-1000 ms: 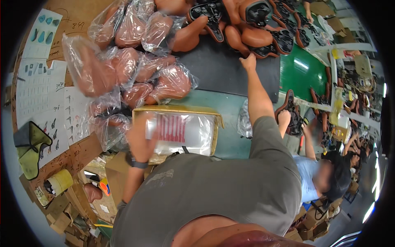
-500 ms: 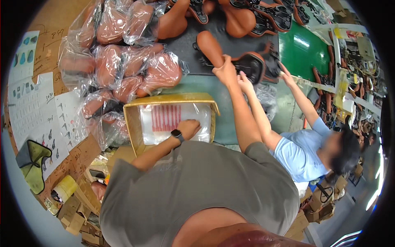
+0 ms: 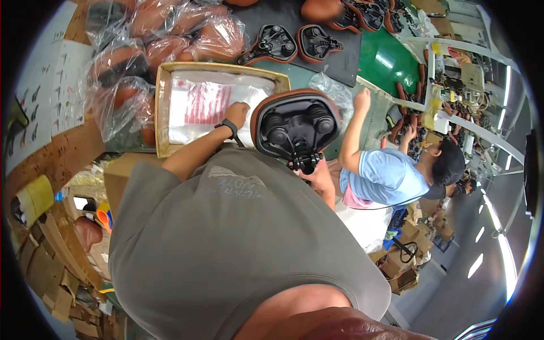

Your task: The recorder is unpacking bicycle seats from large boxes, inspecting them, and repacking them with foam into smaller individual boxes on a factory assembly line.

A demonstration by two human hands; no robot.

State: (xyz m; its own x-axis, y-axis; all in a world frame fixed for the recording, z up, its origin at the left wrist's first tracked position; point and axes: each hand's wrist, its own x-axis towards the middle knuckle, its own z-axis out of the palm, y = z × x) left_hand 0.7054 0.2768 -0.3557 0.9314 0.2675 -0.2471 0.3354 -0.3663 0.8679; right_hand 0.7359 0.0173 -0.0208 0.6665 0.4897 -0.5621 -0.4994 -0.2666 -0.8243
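Observation:
My right hand (image 3: 318,178) grips a bicycle saddle (image 3: 297,122) by its narrow nose, close in front of my chest. Its black underside, with rails and two round springs, faces up; a brown rim runs around it. My left hand (image 3: 238,113), a dark watch on its wrist, rests with curled fingers on a stack of clear plastic bags (image 3: 207,105) with red print. Whether a bag is pinched in those fingers is hidden. The bags lie inside an open cardboard box (image 3: 226,67) with yellowish edges.
Brown saddles in clear plastic (image 3: 218,39) are heaped at the far left. Two upturned saddles (image 3: 275,44) lie on a black mat (image 3: 317,68) behind the box. Crumpled clear plastic (image 3: 334,90) is right of it. A co-worker in blue (image 3: 391,175) stands at my right, one arm raised.
My right hand has brought a saddle from the far mat back toward my chest, underside up. My left hand stays at the bags. The co-worker's hands have come away from the saddles.

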